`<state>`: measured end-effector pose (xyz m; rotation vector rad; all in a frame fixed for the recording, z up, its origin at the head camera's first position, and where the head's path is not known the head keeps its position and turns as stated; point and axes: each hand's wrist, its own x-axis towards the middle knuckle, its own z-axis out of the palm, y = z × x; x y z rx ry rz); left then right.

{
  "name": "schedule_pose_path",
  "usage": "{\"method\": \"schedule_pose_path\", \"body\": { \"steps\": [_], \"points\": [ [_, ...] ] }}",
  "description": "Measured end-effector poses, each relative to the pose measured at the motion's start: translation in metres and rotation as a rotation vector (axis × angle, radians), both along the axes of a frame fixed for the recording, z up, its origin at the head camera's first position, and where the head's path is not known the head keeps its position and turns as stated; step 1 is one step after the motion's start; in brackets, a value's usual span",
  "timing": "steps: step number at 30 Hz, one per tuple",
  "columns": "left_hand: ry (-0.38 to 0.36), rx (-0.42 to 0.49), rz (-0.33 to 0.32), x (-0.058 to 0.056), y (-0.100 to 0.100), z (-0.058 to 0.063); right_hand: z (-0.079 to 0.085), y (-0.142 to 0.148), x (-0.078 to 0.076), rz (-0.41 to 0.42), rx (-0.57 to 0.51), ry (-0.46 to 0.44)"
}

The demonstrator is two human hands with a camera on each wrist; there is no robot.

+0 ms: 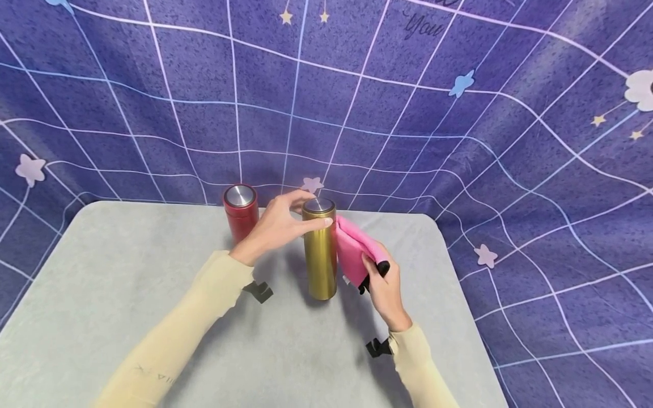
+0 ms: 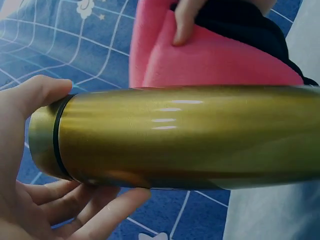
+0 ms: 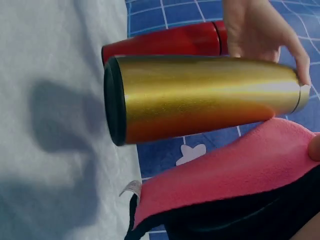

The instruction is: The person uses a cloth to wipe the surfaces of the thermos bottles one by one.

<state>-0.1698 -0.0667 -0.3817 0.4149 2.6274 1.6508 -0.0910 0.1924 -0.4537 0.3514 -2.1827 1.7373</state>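
Observation:
A gold thermos bottle (image 1: 320,258) with a silver-topped lid stands roughly upright in the head view. My left hand (image 1: 280,221) grips it near the lid, thumb on one side and fingers on the other. My right hand (image 1: 386,289) holds a pink cloth (image 3: 240,175) with a black side and a small white tag, its thumb on the pink face. In the head view the cloth lies along the bottle's right side. The bottle's dark base (image 3: 115,100) shows in the right wrist view; whether it touches the table I cannot tell.
A red thermos bottle (image 1: 241,212) with a silver top stands left of the gold one, partly behind my left hand. Under everything is a grey table (image 1: 127,272) with rounded back corners. A purple-blue gridded curtain (image 1: 326,113) with stars hangs behind and beside it.

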Motion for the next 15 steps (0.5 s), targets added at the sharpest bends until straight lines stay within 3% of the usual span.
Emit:
{"method": "schedule_pose_path", "body": {
  "steps": [10, 15],
  "points": [
    [0.007, -0.128, 0.032, -0.009, 0.004, -0.018, -0.002, -0.011, 0.007, -0.056, 0.143, 0.145],
    [-0.035, -0.156, 0.022, -0.012, 0.005, -0.022, -0.001, -0.017, 0.011, -0.028, 0.191, 0.310]
  ]
}}
